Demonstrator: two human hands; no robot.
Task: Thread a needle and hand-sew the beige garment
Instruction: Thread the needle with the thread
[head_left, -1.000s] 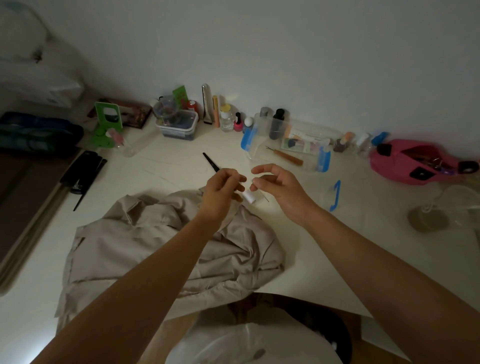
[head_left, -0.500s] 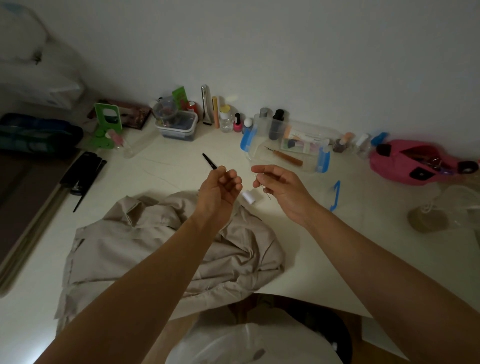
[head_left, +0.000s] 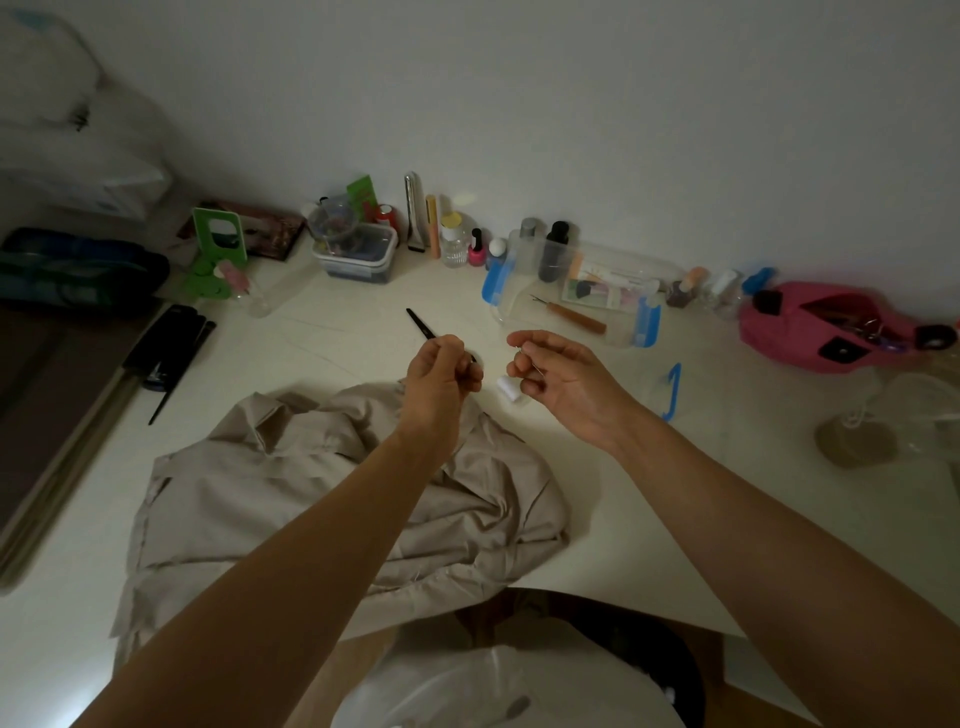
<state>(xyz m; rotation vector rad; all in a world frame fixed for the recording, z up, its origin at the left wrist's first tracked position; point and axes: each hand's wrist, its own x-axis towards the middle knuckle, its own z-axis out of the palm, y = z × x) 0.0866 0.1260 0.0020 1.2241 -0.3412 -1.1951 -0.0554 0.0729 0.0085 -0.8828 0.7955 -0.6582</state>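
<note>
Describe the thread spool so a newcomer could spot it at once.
Start at the beige garment on the white table. Just past its far right edge, near the right hand, lies the spool. It is the only small white cylinder lying there; the bottles stand far back by the wall.

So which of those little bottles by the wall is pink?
The nail polish bottle with the tall black cap, beside the yellow-capped clear bottle.

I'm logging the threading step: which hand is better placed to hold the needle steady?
Right. The right hand pinches the needle in its fingertips. The left hand is curled close beside it, and whether it holds thread is too fine to see.
</note>
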